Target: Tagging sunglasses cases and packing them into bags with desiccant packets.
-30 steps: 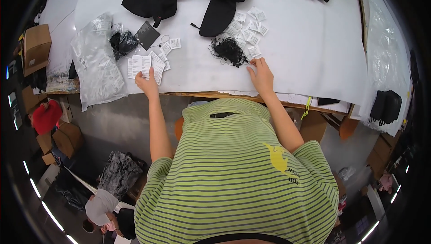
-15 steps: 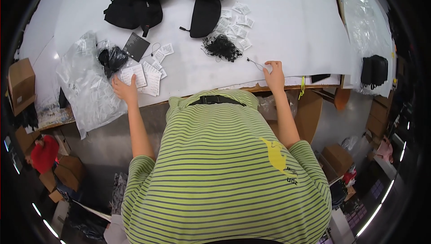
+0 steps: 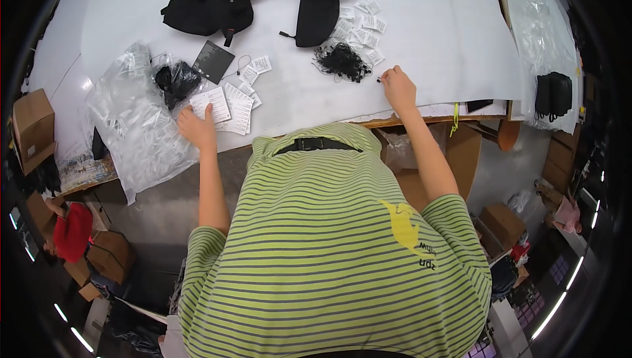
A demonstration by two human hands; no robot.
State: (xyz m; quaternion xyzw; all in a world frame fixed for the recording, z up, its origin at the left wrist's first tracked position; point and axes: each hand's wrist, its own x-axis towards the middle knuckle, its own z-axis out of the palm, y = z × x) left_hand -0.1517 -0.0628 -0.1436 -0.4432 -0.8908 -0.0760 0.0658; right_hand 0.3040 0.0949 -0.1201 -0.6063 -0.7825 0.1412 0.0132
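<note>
My left hand (image 3: 199,127) lies at the near left edge of white printed cards (image 3: 212,106), thumb spread from the fingers and touching the top card. More white cards fan out beneath it. My right hand (image 3: 400,90) is closed in a pinch just above the table, with a thin black tag string (image 3: 380,80) at its fingertips. To its left is a tangled pile of black tag strings (image 3: 342,62), beside scattered small white labels (image 3: 372,22). A black card (image 3: 214,62) and further small labels (image 3: 262,64) lie beyond my left hand.
Black bags (image 3: 207,10) and a black pouch (image 3: 317,16) lie at the far side of the white table (image 3: 447,42). Clear plastic bags (image 3: 135,121) hang over the front edge at left. A clear-wrapped black bundle (image 3: 176,83) sits alongside. Cardboard boxes (image 3: 34,127) stand around.
My right hand has moved slightly away from me, its fingers now closer together, and the string shows less. My left hand stays at the cards. The whole view has shifted a little.
</note>
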